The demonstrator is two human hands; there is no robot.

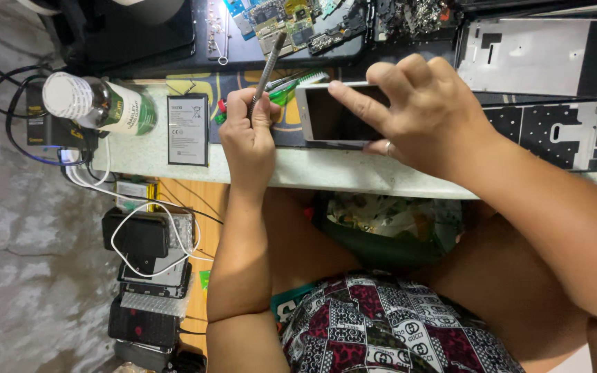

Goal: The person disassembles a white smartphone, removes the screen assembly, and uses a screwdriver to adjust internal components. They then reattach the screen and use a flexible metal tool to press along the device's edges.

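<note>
At the far left edge of the desk [174,166] a green bottle [108,107] with a white cap lies on its side, and just beside it a flat black battery [188,130] rests face up. Below the desk edge, white cables [139,228] loop over a stack of dark phones and parts [150,276] on a lower wooden surface. Next comes the person's left hand [249,135], closed in a fist around a slim metal tool [265,72] that stands upward and tilts to the right, its tip over the dark tray of parts behind. Green-handled tools [291,88] lie between this hand and the phone. The white-framed phone [333,114] lies screen up near the front edge of the desk, just right of the left hand. The right hand [416,110] covers the phone's right part, fingers spread and curled over it, the forefinger stretched across the dark screen and the thumb under the near edge, gripping it. Behind, a circuit board [285,21] sits on the tray. Farther right lie two phone frames, a silver one [526,55] above a black perforated one [561,131].
</note>
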